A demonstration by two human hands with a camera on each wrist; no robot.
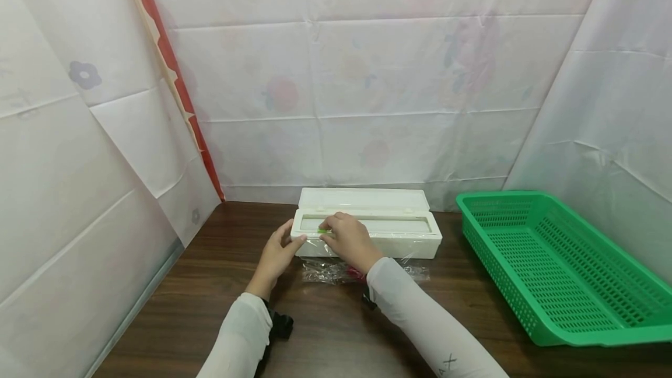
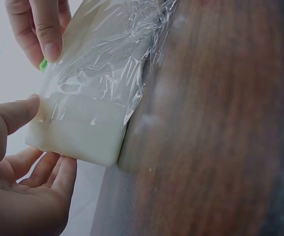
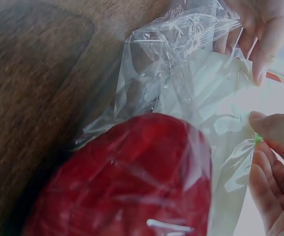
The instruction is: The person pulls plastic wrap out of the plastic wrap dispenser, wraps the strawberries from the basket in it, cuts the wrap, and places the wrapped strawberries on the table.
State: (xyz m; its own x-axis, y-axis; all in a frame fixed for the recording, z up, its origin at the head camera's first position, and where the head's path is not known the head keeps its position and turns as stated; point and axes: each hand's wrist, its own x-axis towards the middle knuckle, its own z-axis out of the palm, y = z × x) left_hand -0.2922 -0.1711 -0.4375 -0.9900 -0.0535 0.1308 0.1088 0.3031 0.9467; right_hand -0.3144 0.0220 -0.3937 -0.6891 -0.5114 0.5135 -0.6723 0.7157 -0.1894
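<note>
A white cling film dispenser (image 1: 409,248) sits on the dark wood table, its lid (image 1: 362,198) raised at the back. My left hand (image 1: 277,252) holds its left end, thumb at the top edge and fingers against the end face. With thumb and fingers, my right hand (image 1: 350,241) pinches a small green slide cutter (image 1: 322,230) near the left of the front rim. Clear cling film (image 1: 317,273) drapes over the front onto the table. A rounded red object (image 3: 146,177) lies under the film below my right wrist; its kind is unclear.
A green perforated plastic basket (image 1: 546,331) stands on the table (image 1: 199,296) at the right. White patterned sheeting (image 1: 367,74) closes off the back and both sides. A black wrist mount (image 1: 280,326) is strapped to my left forearm.
</note>
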